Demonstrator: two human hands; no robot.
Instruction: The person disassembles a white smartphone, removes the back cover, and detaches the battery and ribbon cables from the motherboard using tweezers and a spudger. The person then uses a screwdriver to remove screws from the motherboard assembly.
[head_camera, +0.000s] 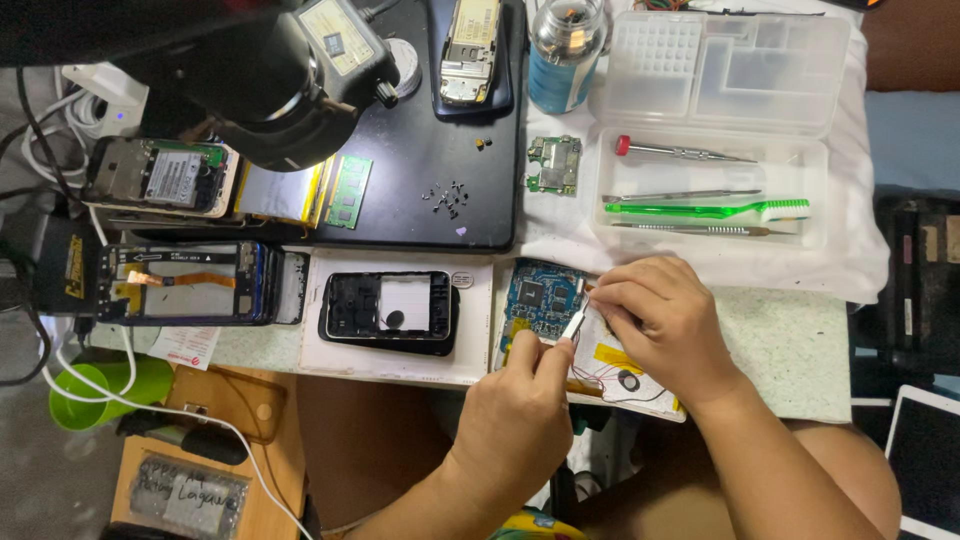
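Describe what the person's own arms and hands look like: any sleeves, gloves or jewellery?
Both arms are bare as far as the picture shows: no sleeves reach the forearms. The left hand and the right hand wear no gloves. No rings, watch or wristbands show on either. The fingernails that can be seen look short and unpainted.

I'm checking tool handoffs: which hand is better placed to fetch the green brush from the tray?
Probably the right hand: it lies just below the clear tray holding the green brush. The left hand sits farther away, gripping a small metal tool.
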